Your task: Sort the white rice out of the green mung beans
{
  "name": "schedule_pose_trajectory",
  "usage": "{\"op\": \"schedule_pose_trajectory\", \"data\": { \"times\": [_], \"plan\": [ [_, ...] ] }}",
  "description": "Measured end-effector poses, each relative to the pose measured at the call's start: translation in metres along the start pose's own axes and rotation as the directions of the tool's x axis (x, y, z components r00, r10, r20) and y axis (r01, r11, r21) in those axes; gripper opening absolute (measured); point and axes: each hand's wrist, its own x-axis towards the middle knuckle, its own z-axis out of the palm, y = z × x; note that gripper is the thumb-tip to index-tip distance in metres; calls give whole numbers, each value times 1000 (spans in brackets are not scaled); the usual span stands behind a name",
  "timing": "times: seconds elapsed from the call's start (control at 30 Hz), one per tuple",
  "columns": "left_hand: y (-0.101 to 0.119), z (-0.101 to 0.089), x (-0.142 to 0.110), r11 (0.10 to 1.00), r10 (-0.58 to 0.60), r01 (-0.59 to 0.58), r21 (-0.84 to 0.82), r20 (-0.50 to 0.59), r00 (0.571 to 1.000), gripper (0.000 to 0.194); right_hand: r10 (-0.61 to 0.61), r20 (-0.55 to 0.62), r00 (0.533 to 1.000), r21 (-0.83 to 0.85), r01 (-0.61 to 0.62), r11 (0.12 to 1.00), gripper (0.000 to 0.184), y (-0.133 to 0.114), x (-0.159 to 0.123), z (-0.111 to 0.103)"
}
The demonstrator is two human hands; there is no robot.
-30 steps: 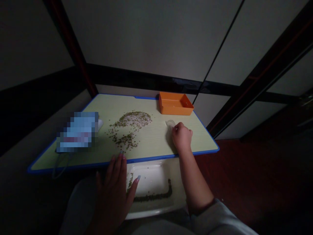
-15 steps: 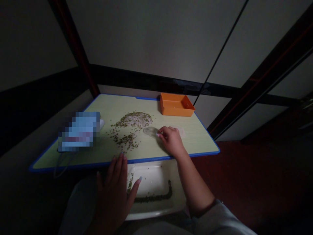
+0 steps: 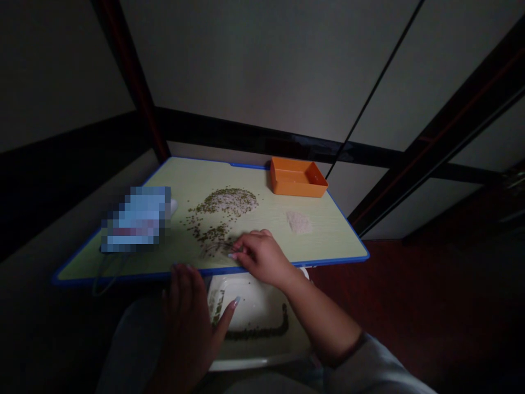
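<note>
My right hand (image 3: 262, 257) curls over a clear plastic disc (image 3: 217, 250), its fingertips on the disc at the lower edge of a scattered patch of green mung beans (image 3: 209, 232). A denser ring of the beans around pale grains (image 3: 223, 201) lies further back on the pale green board (image 3: 262, 189). My left hand (image 3: 188, 323) stands open, its fingertips at the board's blue front edge (image 3: 180, 272). Below that edge sits a white tray (image 3: 250, 301), with a line of green beans (image 3: 262, 330) along its inside.
An orange plastic tray (image 3: 298, 178) stands at the board's back edge. A small pale patch of grains (image 3: 299, 222) lies to its front. A pixelated blue object (image 3: 137, 219) covers the left side. Dark floor lies to the right.
My right hand has moved left and toward me, taking the clear disc from near the pale patch to the lower bean scatter. My left hand has barely moved.
</note>
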Motion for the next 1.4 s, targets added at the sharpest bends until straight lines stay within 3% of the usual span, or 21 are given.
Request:
{"op": "schedule_pose_trajectory", "data": {
  "times": [0.3,0.63,1.17,1.4],
  "plan": [
    [5,-7,2,997,4,-9,83,60,998,80,37,-14,999,-172,-39,984,10,-9,11,15],
    [9,-8,3,995,-23,15,102,74,997,78,174,-82,981,-238,-189,953,12,6,12,7],
    [8,-8,3,993,-27,17,121,84,996,77,274,-221,936,-134,-307,942,8,34,5,-20],
    [7,-7,3,992,-12,3,124,73,997,78,274,-287,918,-8,-288,958,7,51,3,-24]
  ]
}}
